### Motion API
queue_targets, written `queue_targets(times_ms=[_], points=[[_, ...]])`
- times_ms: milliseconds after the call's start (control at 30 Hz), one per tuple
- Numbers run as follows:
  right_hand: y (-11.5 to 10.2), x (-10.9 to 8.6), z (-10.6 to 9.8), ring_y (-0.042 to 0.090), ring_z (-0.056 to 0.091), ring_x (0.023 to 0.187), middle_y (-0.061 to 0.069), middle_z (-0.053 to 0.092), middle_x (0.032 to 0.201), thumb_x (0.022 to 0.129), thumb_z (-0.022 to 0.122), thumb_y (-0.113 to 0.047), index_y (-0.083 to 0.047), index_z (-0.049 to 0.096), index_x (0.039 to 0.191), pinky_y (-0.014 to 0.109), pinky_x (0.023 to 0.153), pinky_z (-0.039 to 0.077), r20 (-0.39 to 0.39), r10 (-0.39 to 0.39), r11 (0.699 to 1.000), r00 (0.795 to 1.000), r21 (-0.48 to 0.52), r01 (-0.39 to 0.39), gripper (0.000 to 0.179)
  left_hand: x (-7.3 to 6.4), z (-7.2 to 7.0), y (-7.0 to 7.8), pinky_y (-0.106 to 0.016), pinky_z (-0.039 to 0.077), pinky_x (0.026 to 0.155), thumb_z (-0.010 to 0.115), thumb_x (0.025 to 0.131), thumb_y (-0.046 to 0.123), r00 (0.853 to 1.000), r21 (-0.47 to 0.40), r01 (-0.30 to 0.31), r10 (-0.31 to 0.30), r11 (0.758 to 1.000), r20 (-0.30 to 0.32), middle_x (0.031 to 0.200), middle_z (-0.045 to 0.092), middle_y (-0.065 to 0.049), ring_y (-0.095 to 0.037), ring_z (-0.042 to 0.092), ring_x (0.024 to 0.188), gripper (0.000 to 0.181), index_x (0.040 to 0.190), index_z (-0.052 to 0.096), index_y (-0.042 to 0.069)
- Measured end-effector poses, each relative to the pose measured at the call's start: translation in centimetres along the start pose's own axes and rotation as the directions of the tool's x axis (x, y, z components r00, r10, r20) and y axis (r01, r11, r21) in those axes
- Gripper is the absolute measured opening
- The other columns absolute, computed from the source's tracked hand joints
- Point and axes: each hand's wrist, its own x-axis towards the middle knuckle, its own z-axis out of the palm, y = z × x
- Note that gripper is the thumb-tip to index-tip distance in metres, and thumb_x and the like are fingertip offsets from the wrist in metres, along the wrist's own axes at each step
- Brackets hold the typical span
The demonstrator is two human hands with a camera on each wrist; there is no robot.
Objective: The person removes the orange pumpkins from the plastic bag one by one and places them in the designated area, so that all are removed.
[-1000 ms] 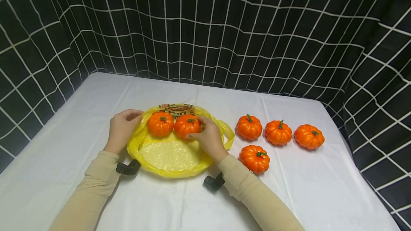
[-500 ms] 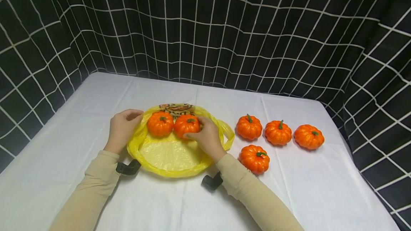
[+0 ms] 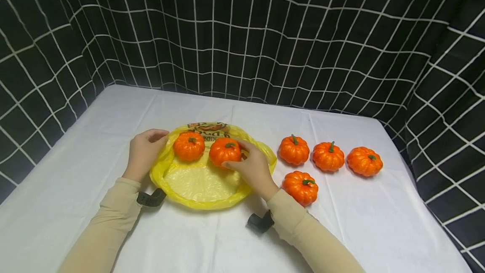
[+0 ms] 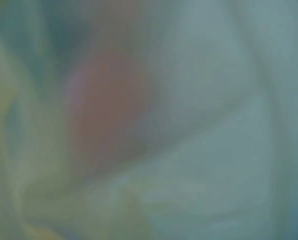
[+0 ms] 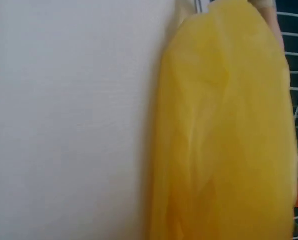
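Note:
A yellow plastic bag (image 3: 201, 204) lies on the white cloth with its mouth spread wide. At its left rim, my left hand (image 3: 145, 153) pinches the plastic. My right hand (image 3: 255, 165) reaches over the bag's right side and holds a small orange pumpkin (image 3: 224, 151) by its right side, thumb in front. Another orange pumpkin (image 3: 189, 146) sits inside the bag, to the left of the held one, with a gap between them. The right wrist view shows the bag's outer side (image 5: 224, 125); the left wrist view is a blur.
Right of the bag, three pumpkins stand in a row: a near one (image 3: 294, 150), a middle one (image 3: 328, 157) and a far one (image 3: 365, 161). One more pumpkin (image 3: 300, 188) lies nearer, beside the right sleeve (image 3: 303, 226). Black gridded cloth (image 3: 242, 33) hangs behind the table.
The right hand first pressed the pumpkin slightly left against the other one, then drew it back right and toward me, opening a gap. The left hand stayed at the rim.

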Motion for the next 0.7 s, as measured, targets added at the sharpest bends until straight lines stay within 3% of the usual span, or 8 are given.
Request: queue_targets(times_ms=[333,700], points=[[0.2,-2.3,-2.6,0.03,0.052,0.135,0.016,0.057,0.142,0.074,0.087,-0.014,-0.002,0.055,0.139,0.04,0.108,0.047,-0.017,-0.027,1.0,1.0,-0.01,0.027,0.073,0.1,0.0,0.0,-0.045,0.049,0.103,0.057,0.098,0.019,1.0,-0.009,0.008,-0.008,1.0,0.003,0.123,0.068,-0.022,-0.035,0.06,0.12,0.031,0.12,0.068,0.001],[0.8,-4.3,-6.5,0.031,0.049,0.137,0.016,0.052,0.147,0.077,0.084,-0.007,0.002,0.05,0.141,0.037,0.106,0.048,-0.042,-0.012,0.995,0.999,0.103,0.017,0.073,0.1,-0.1,0.0,-0.045,0.049,0.103,0.058,0.098,0.019,1.0,0.002,0.011,-0.011,1.0,0.0,0.123,0.068,-0.021,-0.035,0.059,0.121,0.03,0.121,0.068,0.001]])
